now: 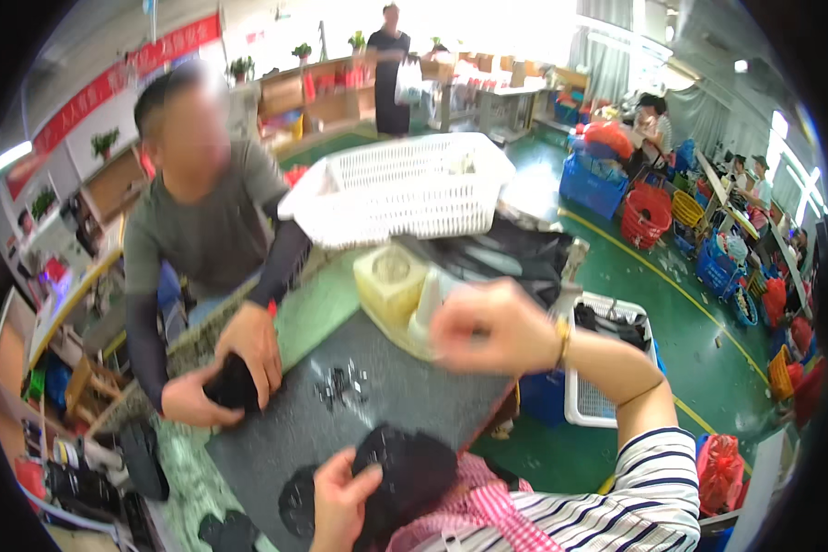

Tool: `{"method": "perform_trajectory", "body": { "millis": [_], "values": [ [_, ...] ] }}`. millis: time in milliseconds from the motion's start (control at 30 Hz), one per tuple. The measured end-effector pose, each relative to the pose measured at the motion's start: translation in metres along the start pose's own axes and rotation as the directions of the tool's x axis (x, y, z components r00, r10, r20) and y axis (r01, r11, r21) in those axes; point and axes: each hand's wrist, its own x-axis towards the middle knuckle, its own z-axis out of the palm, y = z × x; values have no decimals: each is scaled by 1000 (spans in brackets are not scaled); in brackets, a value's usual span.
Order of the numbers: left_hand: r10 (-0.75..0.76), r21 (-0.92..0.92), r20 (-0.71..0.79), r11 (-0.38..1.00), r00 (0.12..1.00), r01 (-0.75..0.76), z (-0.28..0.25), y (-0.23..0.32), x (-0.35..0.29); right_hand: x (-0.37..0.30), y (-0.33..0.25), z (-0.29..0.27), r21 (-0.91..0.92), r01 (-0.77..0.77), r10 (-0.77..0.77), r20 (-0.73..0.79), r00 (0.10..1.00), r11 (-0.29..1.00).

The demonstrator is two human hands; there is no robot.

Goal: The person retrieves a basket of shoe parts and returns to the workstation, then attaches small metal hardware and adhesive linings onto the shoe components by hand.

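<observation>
My left hand [340, 497] is closed on a rounded black cloth piece [403, 469] at the near edge of the table, thumb on top. Small pale specks show on the cloth. A second dark round piece [297, 501] lies just left of that hand. Raised over the table's right side, my right hand [489, 327] has its fingers curled together. It is blurred, and anything in its pinch is too small to make out. Small shiny clear and dark bits [342, 385] lie scattered on the dark grey mat [290, 419].
Across the table a co-worker's hands [235, 368] hold another black piece. A yellowish block [391, 281] and a white bottle [428, 304] stand near my right hand. Behind them is a white basket [400, 193]. Another white basket [607, 396] stands right of the table.
</observation>
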Motion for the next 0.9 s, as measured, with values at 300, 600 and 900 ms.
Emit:
{"method": "perform_trajectory", "body": {
  "millis": [300,600,900],
  "values": [
    [218,157,-49,966,975,-208,28,4,25,-30,-25,113,380,-131,204,-158,966,916],
    [396,402,-116,858,911,-321,19,-25,12,-46,-25,141,233,-28,97,-291,952,972],
    [343,300,-129,908,930,-293,33,-21,3,-59,-32,150,98,36,13,-454,891,995]
  ]
}}
